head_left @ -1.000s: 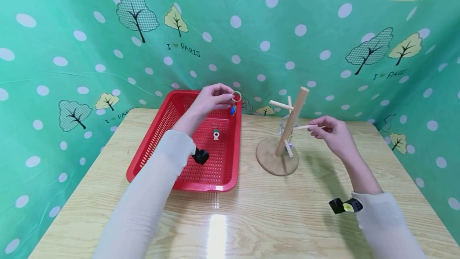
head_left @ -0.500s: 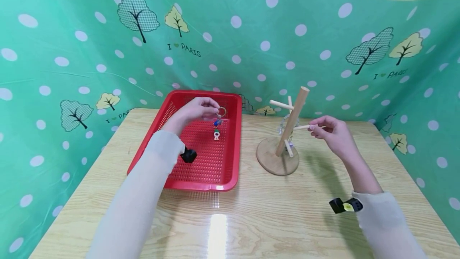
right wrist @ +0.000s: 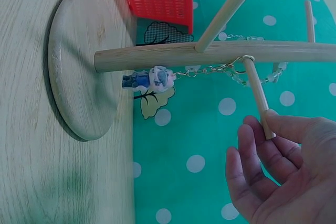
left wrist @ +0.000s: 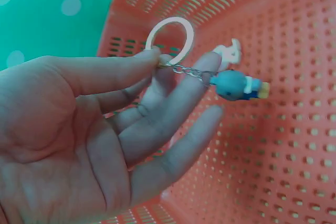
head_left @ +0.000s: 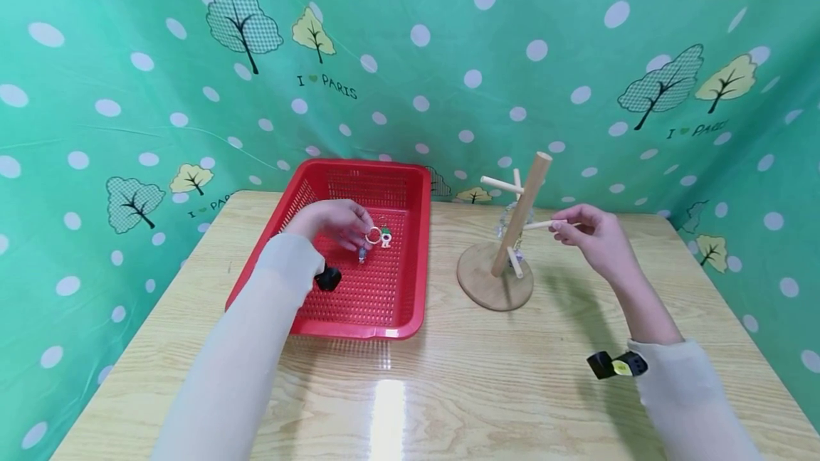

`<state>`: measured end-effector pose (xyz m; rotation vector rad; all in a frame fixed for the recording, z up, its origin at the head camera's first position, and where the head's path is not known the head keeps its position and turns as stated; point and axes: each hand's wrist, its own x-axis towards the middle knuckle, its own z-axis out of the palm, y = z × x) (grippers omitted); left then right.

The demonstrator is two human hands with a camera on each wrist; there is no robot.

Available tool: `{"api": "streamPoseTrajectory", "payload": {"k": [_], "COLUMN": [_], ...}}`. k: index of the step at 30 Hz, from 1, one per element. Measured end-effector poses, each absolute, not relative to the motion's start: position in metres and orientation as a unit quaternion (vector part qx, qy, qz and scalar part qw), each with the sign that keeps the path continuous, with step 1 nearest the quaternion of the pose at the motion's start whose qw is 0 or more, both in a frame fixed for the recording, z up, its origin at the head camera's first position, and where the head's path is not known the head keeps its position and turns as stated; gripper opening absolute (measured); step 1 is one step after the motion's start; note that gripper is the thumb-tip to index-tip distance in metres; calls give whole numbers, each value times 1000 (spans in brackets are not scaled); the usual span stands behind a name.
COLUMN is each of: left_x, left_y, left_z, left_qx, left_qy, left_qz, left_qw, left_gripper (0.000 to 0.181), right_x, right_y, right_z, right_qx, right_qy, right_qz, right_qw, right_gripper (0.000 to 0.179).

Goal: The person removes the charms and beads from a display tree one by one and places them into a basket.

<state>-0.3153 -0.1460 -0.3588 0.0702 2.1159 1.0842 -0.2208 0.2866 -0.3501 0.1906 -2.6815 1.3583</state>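
My left hand (head_left: 339, 223) is inside the red basket (head_left: 419, 290), low over its floor. Between thumb and forefinger it pinches a keychain with a large ring and a small blue figure (left wrist: 231, 86); the other fingers spread loosely. Just right of it lies a white figure keychain with a green top (head_left: 386, 239). At the wooden stand (head_left: 490, 283), my right hand (head_left: 592, 233) pinches the tip of one peg (right wrist: 257, 87) between thumb and fingers. A keychain with a blue-and-white figure (right wrist: 155, 78) hangs by its ring on that peg.
Behind the post, a clear beaded bracelet (right wrist: 275, 76) hangs on the stand. Other pegs, such as the upper left one (head_left: 502, 186), stick out from the post. A green patterned cloth (head_left: 448, 77) rises along the table's back edge.
My left hand has moved left and down into the basket, carrying the blue figure keychain from near its back right corner. The right hand has stayed at the peg.
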Motion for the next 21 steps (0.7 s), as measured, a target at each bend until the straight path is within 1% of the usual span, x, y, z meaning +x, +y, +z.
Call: {"api": "streamPoseTrajectory", "payload": {"k": [3, 7, 11, 15, 21], "left_x": [-315, -319, -325, -331, -334], "left_y": [-146, -144, -142, -142, -143], "left_z": [-363, -370, -379, -388, -392], "left_qx": [15, -3, -29, -34, -51], "left_qy": [832, 841, 845, 852, 869], "left_qz": [396, 381, 392, 401, 399], "left_qw": [388, 384, 363, 335, 287], "left_gripper": [21, 22, 20, 16, 20], "right_x": [-221, -221, -222, -223, -223], "right_y": [286, 287, 286, 286, 287], "right_z": [-350, -351, -352, -353, -352], "right_qx": [64, 64, 65, 65, 65], "right_qy": [-889, -888, -886, -887, -886], "right_qz": [449, 452, 454, 452, 454], "right_qw": [64, 65, 67, 68, 71], "right_gripper": [30, 30, 30, 29, 28]}}
